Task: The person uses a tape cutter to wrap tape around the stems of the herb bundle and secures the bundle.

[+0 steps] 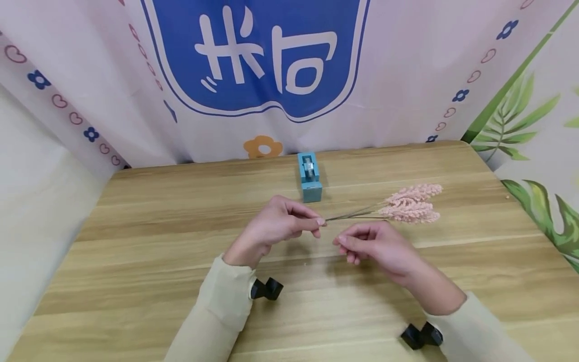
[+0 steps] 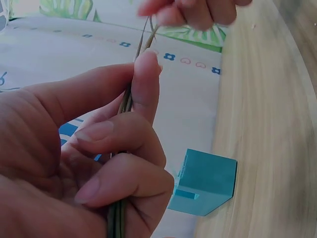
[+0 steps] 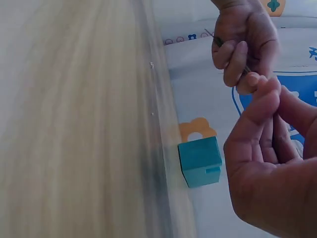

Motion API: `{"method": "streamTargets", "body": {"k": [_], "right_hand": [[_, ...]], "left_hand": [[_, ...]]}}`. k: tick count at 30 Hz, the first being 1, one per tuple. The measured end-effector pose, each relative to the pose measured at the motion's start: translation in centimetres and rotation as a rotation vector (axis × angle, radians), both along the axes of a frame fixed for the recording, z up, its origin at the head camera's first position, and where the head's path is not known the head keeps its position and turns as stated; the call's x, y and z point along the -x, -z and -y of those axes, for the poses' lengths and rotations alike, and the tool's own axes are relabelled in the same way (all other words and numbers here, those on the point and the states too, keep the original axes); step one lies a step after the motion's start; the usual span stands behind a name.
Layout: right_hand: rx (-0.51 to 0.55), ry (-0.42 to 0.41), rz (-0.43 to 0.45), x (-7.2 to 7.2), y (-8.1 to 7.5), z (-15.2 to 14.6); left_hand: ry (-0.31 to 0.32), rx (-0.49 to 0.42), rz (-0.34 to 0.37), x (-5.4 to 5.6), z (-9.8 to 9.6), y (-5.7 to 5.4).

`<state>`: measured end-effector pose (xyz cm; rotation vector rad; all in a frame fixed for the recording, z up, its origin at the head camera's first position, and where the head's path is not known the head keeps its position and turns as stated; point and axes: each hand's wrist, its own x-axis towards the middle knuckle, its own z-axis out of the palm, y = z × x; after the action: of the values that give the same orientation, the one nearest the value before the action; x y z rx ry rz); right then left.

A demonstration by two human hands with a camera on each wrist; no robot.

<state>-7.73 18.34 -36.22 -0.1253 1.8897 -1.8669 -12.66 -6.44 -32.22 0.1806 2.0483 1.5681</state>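
My left hand (image 1: 282,221) pinches a bunch of thin green stems (image 2: 116,218) between thumb and forefinger, its other fingers curled in around them. From its fingertips the stems run right to fluffy pink flower heads (image 1: 411,203) resembling dried grass plumes. Just right of and nearer than the stems is my right hand (image 1: 380,249), thumb and forefinger tips together, other fingers curled. I cannot tell whether something thin or clear lies between those tips. Behind the left hand stands a blue tape dispenser (image 1: 312,192) with a clear roll in it.
The wooden table (image 1: 158,226) reaches back to a white hanging cloth (image 1: 407,75) with a blue printed emblem. At the right is a leaf-patterned wall covering (image 1: 520,115). Each sleeve has a small black device at the wrist.
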Motion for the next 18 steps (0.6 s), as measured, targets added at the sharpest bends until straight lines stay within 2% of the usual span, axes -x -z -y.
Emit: {"method": "streamTargets", "body": {"k": [3,6,8,9,11,13,14,16,18], "right_hand": [[0.069,-0.07,-0.04,-0.6,-0.5,-1.2],[0.19,-0.122,-0.12,-0.9,-1.9,-2.1],[0.218,-0.107,-0.171,-0.6,-3.5,-2.4],[0.193,-0.082,-0.198,-0.3,-4.4,-2.4],[0.067,-0.007,-0.229,0.5,-6.2,-2.4],[-0.159,0.046,-0.262,1.6,-7.9,-2.2],[-0.29,0.042,-0.288,2.3,-8.5,-2.0],[-0.531,-0.046,-0.355,3.7,-9.2,-1.9],[-0.71,-0.208,-0.427,5.2,-9.3,-1.8]], "left_hand": [[-0.009,-0.005,0.009,0.2,-0.3,0.1],[-0.027,-0.012,0.012,0.2,-0.2,0.1],[-0.036,-0.013,0.01,0.2,-0.2,0.1],[-0.04,-0.013,0.007,0.2,-0.2,0.1],[-0.046,-0.011,-0.003,0.1,-0.2,0.1],[-0.051,-0.006,-0.009,0.1,-0.2,0.2],[-0.05,-0.004,-0.015,0.0,-0.2,0.3],[-0.049,0.0,-0.028,0.0,-0.3,0.4],[-0.051,0.009,-0.045,-0.1,-0.5,0.5]]}}
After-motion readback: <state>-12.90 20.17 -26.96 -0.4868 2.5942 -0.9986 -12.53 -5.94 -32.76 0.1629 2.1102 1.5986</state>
